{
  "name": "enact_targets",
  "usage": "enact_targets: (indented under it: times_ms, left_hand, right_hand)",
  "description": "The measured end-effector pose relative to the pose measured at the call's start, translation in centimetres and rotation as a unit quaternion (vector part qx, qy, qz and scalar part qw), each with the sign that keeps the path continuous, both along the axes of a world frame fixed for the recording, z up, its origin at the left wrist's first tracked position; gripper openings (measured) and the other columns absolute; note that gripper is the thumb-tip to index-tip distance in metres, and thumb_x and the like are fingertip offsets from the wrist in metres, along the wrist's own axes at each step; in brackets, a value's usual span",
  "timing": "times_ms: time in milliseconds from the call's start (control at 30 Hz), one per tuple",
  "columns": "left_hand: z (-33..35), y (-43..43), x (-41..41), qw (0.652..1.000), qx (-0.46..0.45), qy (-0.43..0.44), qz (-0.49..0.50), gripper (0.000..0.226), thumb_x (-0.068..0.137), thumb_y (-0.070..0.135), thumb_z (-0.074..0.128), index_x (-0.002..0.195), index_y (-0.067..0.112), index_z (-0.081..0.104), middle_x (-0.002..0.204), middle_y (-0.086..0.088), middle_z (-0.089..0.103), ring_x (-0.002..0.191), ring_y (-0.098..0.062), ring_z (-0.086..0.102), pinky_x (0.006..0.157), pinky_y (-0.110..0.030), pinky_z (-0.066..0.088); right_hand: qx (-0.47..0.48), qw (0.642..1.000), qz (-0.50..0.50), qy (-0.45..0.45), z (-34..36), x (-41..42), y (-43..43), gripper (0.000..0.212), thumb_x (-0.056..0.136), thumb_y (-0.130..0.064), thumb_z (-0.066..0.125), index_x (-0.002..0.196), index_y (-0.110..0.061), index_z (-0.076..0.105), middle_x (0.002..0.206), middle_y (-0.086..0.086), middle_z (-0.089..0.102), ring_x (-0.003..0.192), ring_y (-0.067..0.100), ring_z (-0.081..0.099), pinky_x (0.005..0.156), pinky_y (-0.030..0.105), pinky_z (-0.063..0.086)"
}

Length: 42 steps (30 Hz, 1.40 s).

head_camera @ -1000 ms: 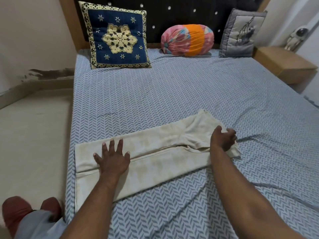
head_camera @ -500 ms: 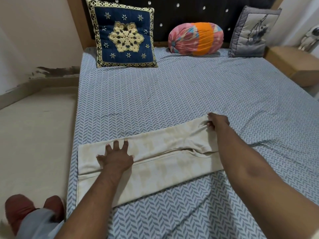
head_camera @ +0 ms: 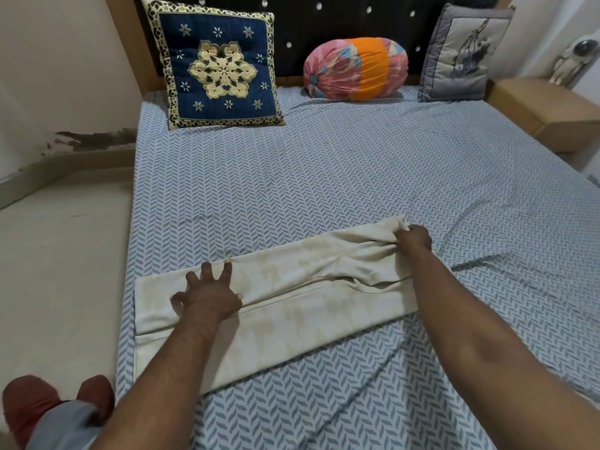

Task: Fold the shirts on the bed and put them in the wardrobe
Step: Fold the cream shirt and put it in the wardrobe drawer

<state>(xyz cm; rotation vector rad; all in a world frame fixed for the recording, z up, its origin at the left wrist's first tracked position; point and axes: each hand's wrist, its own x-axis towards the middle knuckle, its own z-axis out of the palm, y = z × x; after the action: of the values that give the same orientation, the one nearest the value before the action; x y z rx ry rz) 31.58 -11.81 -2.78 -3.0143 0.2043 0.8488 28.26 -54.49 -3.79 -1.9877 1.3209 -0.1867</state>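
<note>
A cream cotton shirt (head_camera: 292, 306), folded lengthwise into a long narrow band, lies across the near part of the bed covered in a blue-and-white herringbone sheet (head_camera: 324, 177), its left end at the bed's left edge and its right end angled away from me. My left hand (head_camera: 207, 297) presses flat on the left part of the band, fingers spread wide and gripping nothing. My right hand (head_camera: 414, 238) is at the far right end, fingers curled in and pinched on a bunch of the cloth, which wrinkles up beneath my knuckles; my fingertips are hidden under the hand, so how much fabric I have I can only roughly judge. A long seam or folded edge runs down the middle of the band between my two hands.

At the head of the bed, well apart from the shirt, a navy square cushion with a cream floral medallion (head_camera: 220, 66) leans against the dark tufted headboard (head_camera: 341, 17). Beside it lies a pink-and-orange round bolster (head_camera: 355, 69), and further right stands a grey printed cushion (head_camera: 464, 50). A tan wooden bedside table (head_camera: 548, 108) sits just beside the bed's right corner.
</note>
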Motion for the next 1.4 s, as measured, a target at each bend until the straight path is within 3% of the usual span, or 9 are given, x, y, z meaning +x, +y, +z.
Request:
enact_targets:
  times_ms: [233,333,433,567,733,933,1100,1233,1400]
  left_hand:
    - [-0.2,-0.4,-0.1,1.0,0.016,0.009,0.0,0.078,0.093,0.057,0.04,0.152,0.039,-0.008,0.16,-0.006,-0.012,0.143,-0.037,0.003,0.102,-0.065,0.029]
    - [-0.4,-0.6,0.2,1.0,0.018,0.018,0.004,0.081,0.093,0.057,0.042,0.152,0.039,-0.01,0.16,-0.006,-0.012,0.144,-0.039,0.0,0.103,-0.067,0.028]
    - [-0.3,-0.7,0.5,1.0,0.016,0.025,0.01,0.084,0.091,0.057,0.046,0.151,0.04,-0.01,0.16,-0.006,-0.011,0.143,-0.039,-0.001,0.104,-0.068,0.027]
    - [-0.2,-0.7,0.6,1.0,0.012,0.024,0.014,0.085,0.09,0.056,0.048,0.151,0.04,-0.009,0.159,-0.006,-0.007,0.142,-0.039,0.002,0.103,-0.068,0.028]
    - [-0.2,-0.7,0.4,1.0,0.009,0.023,0.013,0.084,0.091,0.056,0.047,0.152,0.04,-0.01,0.159,-0.006,-0.007,0.143,-0.038,0.002,0.103,-0.067,0.028]
    - [-0.2,-0.8,0.3,1.0,0.012,0.022,0.012,0.084,0.091,0.055,0.046,0.152,0.039,-0.01,0.159,-0.006,-0.008,0.143,-0.039,0.002,0.104,-0.068,0.027]
    - [-0.3,-0.8,0.3,1.0,0.016,0.021,0.013,0.085,0.091,0.055,0.046,0.151,0.039,-0.012,0.159,-0.007,-0.008,0.143,-0.039,0.002,0.104,-0.068,0.027]
    - [-0.3,-0.9,0.2,1.0,0.018,0.016,0.009,0.085,0.091,0.054,0.046,0.151,0.039,-0.012,0.159,-0.007,-0.007,0.142,-0.039,0.004,0.103,-0.068,0.028]
    - [-0.1,-0.8,0.1,1.0,0.02,0.014,0.012,0.084,0.092,0.053,0.045,0.151,0.039,-0.013,0.159,-0.007,-0.008,0.142,-0.038,0.004,0.103,-0.067,0.028]
  right_hand:
    - [0.035,0.995,-0.075,-0.046,-0.8,0.6,-1.5,0.041,0.087,-0.031,0.066,0.123,-0.013,0.056,0.127,0.019,0.06,0.112,0.037,0.06,0.086,0.043,0.053]
    - [-0.165,0.984,-0.055,-0.032,-0.3,0.5,0.5,0.043,0.087,-0.029,0.062,0.125,-0.014,0.05,0.131,0.018,0.05,0.123,0.039,0.045,0.097,0.048,0.041]
    - [-0.309,0.943,0.093,-0.082,-0.5,0.5,3.3,0.025,0.083,-0.026,0.061,0.107,-0.018,0.061,0.107,0.013,0.059,0.105,0.034,0.054,0.086,0.044,0.044]
    - [-0.244,0.927,0.281,0.053,-3.4,0.3,3.3,0.04,0.084,-0.041,0.042,0.11,-0.019,0.063,0.112,0.01,0.06,0.106,0.031,0.054,0.086,0.039,0.045]
    - [-0.213,0.948,0.203,0.117,-2.1,1.4,2.7,0.06,0.082,-0.037,0.063,0.132,-0.008,0.046,0.136,0.015,0.04,0.125,0.035,0.04,0.096,0.043,0.041]
    - [-0.139,0.963,0.175,0.151,-2.3,2.2,0.9,0.062,0.093,-0.035,0.046,0.147,-0.008,0.033,0.151,0.013,0.03,0.134,0.036,0.028,0.109,0.043,0.028]
    - [-0.086,0.987,-0.12,-0.064,-1.6,1.3,-0.4,0.039,0.085,-0.014,0.051,0.124,-0.005,0.049,0.134,0.022,0.047,0.125,0.041,0.045,0.103,0.042,0.036]
    - [0.02,0.999,-0.023,0.016,-1.4,0.6,-1.8,0.047,0.07,-0.029,0.056,0.109,-0.002,0.063,0.101,0.02,0.068,0.093,0.037,0.067,0.083,0.043,0.057]
    - [0.05,0.996,0.048,-0.06,-0.7,1.4,-1.8,0.017,0.081,-0.027,0.068,0.073,-0.018,0.055,0.075,0.011,0.062,0.063,0.023,0.055,0.059,0.033,0.044]
